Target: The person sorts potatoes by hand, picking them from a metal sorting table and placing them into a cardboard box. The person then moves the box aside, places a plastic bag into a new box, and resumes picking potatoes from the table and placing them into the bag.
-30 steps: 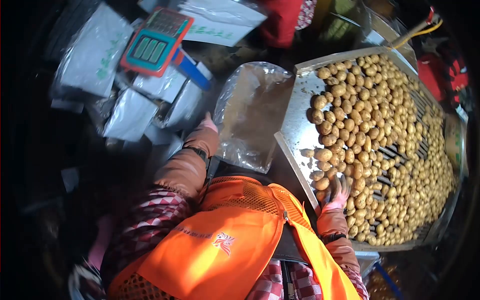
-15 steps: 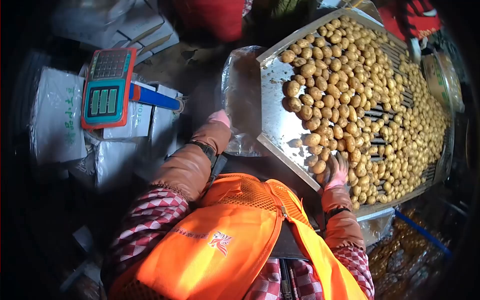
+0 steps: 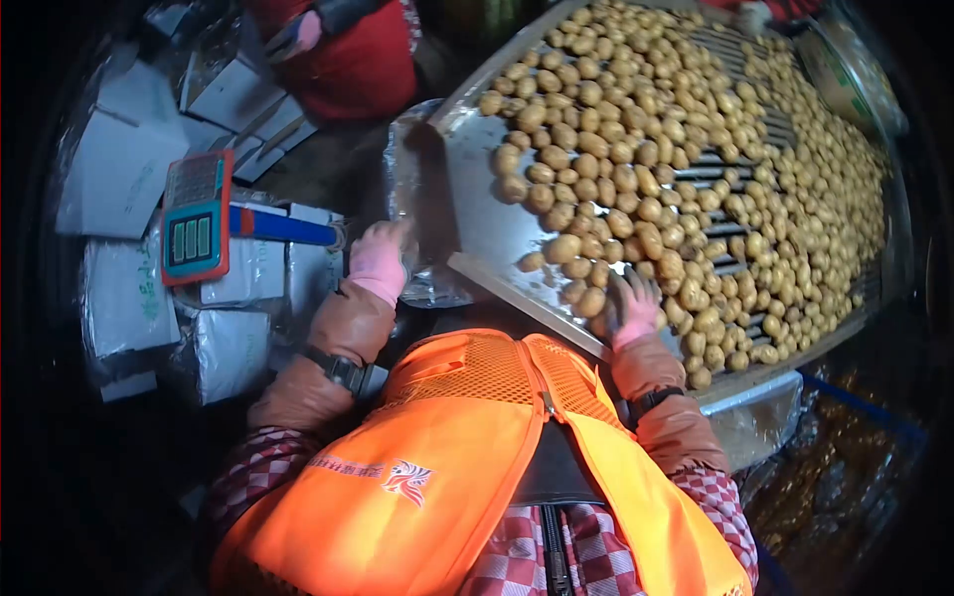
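Many potatoes (image 3: 646,169) lie spread over a metal sorting table (image 3: 477,189) with slats. My right hand (image 3: 634,306), in a pink and grey glove, rests against the potatoes at the table's near edge, its fingers apart. My left hand (image 3: 381,260), in a similar glove, is at the near edge of a plastic-lined box (image 3: 402,169) below the table's narrow end. The left fingers are curled and partly hidden, and what they may hold cannot be made out.
A digital scale (image 3: 194,238) on a blue arm stands at the left above white boxes (image 3: 234,353). One person in red (image 3: 348,70) is at the top; another's gloved hand (image 3: 753,17) is beyond the potatoes. A plastic-wrapped carton (image 3: 840,74) stands top right.
The view has shifted, so the table appears further left and higher. My left hand has moved left, away from the table's end, and shows more fully. My right hand remains at the potatoes.
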Available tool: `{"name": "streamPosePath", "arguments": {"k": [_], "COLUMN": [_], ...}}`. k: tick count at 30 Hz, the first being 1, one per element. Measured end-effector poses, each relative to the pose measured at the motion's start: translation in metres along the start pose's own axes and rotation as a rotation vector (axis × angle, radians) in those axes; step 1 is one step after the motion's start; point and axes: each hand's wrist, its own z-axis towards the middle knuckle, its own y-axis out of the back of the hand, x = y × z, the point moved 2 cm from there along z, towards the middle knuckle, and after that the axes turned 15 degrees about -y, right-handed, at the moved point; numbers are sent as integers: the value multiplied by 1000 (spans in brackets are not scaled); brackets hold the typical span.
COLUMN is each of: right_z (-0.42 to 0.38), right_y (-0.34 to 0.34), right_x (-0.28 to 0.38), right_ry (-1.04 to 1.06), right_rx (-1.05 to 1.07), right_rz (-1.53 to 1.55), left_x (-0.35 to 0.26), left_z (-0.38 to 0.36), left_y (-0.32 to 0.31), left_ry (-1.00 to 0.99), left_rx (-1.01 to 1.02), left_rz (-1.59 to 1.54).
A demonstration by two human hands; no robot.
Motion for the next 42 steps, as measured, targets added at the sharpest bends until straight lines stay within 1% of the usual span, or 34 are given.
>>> {"name": "streamPosePath", "arguments": {"k": [2, 3, 4, 5, 7, 9, 12, 13, 16, 17, 18, 20, 21, 22, 24, 26, 27, 28, 30, 31, 34, 36, 37, 38, 40, 42], "right_z": [2, 3, 4, 4, 3, 5, 10, 14, 34, 37, 42, 63, 79, 96, 122, 135, 132, 126, 98, 81, 25, 4, 3, 5, 15, 31], "right_y": [7, 8, 8, 25, 31, 37, 39, 40, 69, 78, 79, 80, 76, 63, 53, 51, 54, 57, 62, 70, 71, 59, 60, 61, 64, 63], "right_x": [3, 0, -4, 3, -6, -13, -28, -33, -18, -8, -5, -5, -17, -39, -59, -72, -73, -70, -56, -48, -47, -51, -32, -7, 22, 48], "right_ry": [3, 10, 18, 45, 65, 92, 0, -19, -94, -97, -128, -171, -204, -194, -293, -375, -409, -413, -410, -466, -529, -569, -628, -689, -698, -598], "right_rx": [8, 27, 49, 78, 114, 136, 147, 88, -72, -160, -122, -50, -14, -41, -119, -241, -256, -262, -269, -189, -185, -217, -190, -160, -33, -62], "right_rz": [26, 43, 60, 122, 196, 249, 330, 315, 151, 29, -50, -210, -218, -250, -165, 183, 283, 240, 161, 107, 86, 112, 2, -110, -261, -202], "left_x": [-16, -8, -2, -12, -34, -39, -37, -36, -13, -56, -57, -52, -67, -87, -114, -162, -199, -221, -205, -194, -150, -145, -142, -151, -186, -199], "left_z": [-10, -24, -32, -23, -13, -15, -22, -24, -48, -15, 4, 42, 66, 88, 126, 167, 172, 175, 169, 166, 148, 150, 149, 152, 178, 215], "left_y": [-54, -93, -119, -111, -97, -105, -108, -109, -125, -55, -29, 2, 28, 40, 16, -16, -22, -23, -46, -57, -66, -46, -35, -28, -22, -52], "left_ry": [-91, -138, -185, -143, -45, -24, 28, 42, -14, 168, 94, -39, -85, -129, -363, -603, -763, -913, -864, -842, -671, -415, -279, -314, -399, -639], "left_rx": [352, 334, 317, 496, 862, 933, 993, 1004, 668, 784, 836, 922, 782, 645, 264, 201, 93, -26, 51, 90, 162, 275, 332, 310, 257, 103], "left_rz": [384, 412, 439, 399, 310, 323, 299, 284, 211, 192, 92, -115, -152, -188, -281, -371, -246, -115, -123, -123, -97, -21, 14, 43, 102, 95]}}
